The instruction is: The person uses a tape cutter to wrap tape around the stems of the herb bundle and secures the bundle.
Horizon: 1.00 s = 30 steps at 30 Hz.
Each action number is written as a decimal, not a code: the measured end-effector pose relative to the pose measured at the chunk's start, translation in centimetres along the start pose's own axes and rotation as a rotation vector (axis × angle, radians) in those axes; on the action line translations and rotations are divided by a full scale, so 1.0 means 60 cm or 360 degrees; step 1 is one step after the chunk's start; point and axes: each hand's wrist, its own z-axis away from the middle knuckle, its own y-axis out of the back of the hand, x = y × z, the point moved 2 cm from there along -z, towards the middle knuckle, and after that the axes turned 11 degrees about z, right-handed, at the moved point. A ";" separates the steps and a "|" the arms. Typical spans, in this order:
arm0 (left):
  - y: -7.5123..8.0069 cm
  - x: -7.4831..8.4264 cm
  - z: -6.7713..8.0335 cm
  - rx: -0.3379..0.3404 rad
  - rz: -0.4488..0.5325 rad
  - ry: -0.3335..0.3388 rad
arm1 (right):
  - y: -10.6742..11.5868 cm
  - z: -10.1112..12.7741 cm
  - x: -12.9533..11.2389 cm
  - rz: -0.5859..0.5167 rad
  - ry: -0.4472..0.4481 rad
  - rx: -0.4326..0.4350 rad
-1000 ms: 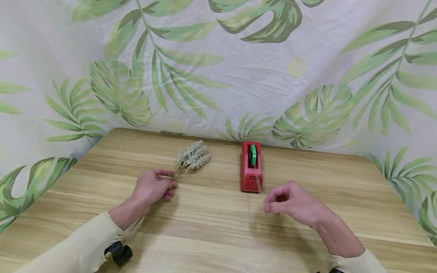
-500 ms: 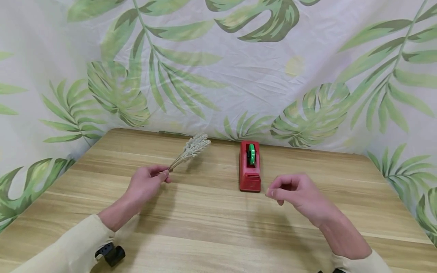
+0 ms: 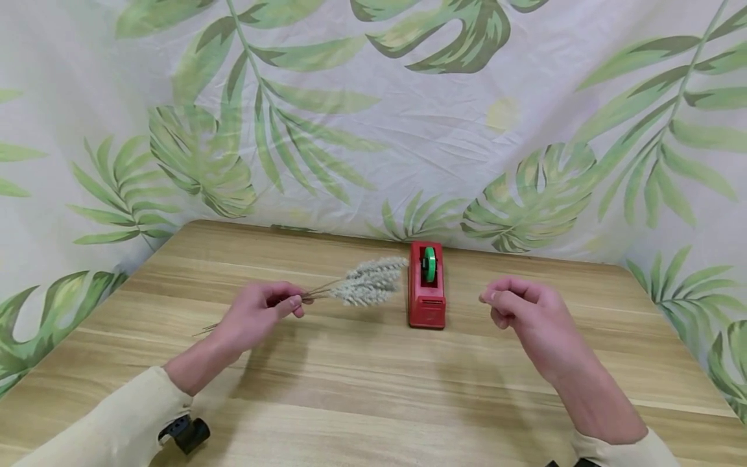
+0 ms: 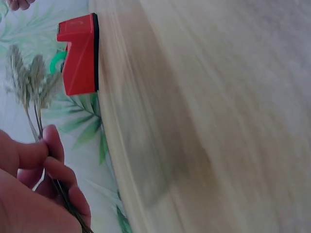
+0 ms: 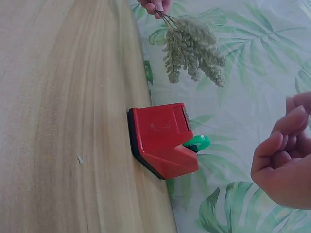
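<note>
In the head view my left hand (image 3: 259,314) pinches the thin stems of a bunch of grey-white dried flowers (image 3: 369,284), raised over the table. Its heads point right, towards a red tape dispenser (image 3: 427,312) with a green tape roll (image 3: 430,264). The left wrist view shows thumb and fingers curled round the stems (image 4: 62,191). To the dispenser's right, my right hand (image 3: 537,321) is raised, thumb and forefinger pinched on a strip of clear tape that barely shows. In the right wrist view that hand (image 5: 289,160) has its other fingers curled in.
The wooden table (image 3: 350,389) reaches back to a leaf-print cloth (image 3: 327,130) hanging behind it. A tiny pale scrap (image 5: 80,159) lies on the wood near the dispenser in the right wrist view.
The left hand lifted the flowers and swung their heads right, towards the dispenser. The right hand drew up and away to the right; the clear strip along the dispenser's front is gone.
</note>
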 end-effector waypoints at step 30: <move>-0.195 0.096 -0.022 -0.0362 -0.0265 -0.0595 | -0.008 0.012 -0.022 0.0267 0.0067 0.0065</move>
